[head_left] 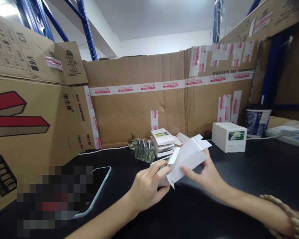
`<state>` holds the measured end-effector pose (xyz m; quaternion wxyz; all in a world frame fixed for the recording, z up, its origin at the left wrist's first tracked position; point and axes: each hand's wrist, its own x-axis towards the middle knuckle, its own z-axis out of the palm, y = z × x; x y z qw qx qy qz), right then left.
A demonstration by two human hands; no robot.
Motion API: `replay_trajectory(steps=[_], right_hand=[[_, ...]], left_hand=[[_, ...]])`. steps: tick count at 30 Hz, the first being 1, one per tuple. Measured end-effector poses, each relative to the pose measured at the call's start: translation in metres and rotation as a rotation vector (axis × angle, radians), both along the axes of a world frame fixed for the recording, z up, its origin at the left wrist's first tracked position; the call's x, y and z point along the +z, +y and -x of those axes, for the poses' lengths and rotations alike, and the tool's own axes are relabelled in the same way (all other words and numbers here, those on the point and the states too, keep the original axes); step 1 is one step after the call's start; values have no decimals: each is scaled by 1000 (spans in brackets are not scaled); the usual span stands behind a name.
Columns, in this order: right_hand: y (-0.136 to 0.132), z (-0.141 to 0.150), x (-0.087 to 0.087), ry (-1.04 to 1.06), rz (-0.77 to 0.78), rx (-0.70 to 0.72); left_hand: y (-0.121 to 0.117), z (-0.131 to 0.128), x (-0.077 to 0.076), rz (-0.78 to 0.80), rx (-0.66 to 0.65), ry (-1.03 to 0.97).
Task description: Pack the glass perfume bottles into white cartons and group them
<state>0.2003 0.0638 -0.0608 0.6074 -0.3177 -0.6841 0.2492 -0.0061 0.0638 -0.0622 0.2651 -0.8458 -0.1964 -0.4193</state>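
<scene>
My right hand [206,172] grips a white carton [189,156] from its right side, with the thumb on the near face. The carton is tilted, and flaps stand open at both of its ends. At the lower left end, my left hand [151,181] is closed on a white piece with a green printed patch, partly hidden by the fingers. How far this piece sits inside the carton I cannot tell. Behind the hands are several glass bottles [144,152] with silver caps and a stack of flat white boxes [162,137] with a flower picture.
White boxes [229,137] stand in a row at right, beside a patterned paper cup [257,121]. A phone [99,186] with a pale blue edge lies at left, partly pixelated. Cardboard walls [134,113] enclose the black table [214,212]; a white cable [107,149] runs along the back.
</scene>
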Motion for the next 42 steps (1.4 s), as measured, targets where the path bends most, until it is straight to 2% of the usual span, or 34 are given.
replay_trajectory(steps=[5,10,13,16,19,23,26,30,32,34,39,42], right_hand=[[0,2,2,-18,-31,-31],[2,1,-2,-32,-22,-9],[5,-1,-4,-72,-18,-6],[8,-3,-4,-150,-77,14],[9,-3,-4,-258,-146,69],[9,-2,-7,-477,-188,135],[8,-2,-8,-523,-189,173],[9,-2,-11,-467,-224,139],[11,-2,-13,-428,-230,128],[13,-1,-14,-399,-215,132],[14,-1,-13,-397,-198,137],[13,-2,-12,-401,-219,139]], left_hand=[[1,1,-2,24,14,16],[0,0,-2,48,24,21],[0,0,-2,61,11,8],[0,0,-2,81,-15,-33],[1,0,-3,112,-72,-95],[4,-2,-7,187,-223,-129],[6,-2,-13,239,-282,-171],[8,-3,-22,451,-261,-345],[6,-3,-23,586,-242,-366],[4,-3,-21,656,-208,-378],[0,-2,-14,659,-78,-357],[0,-2,-12,656,-62,-324]])
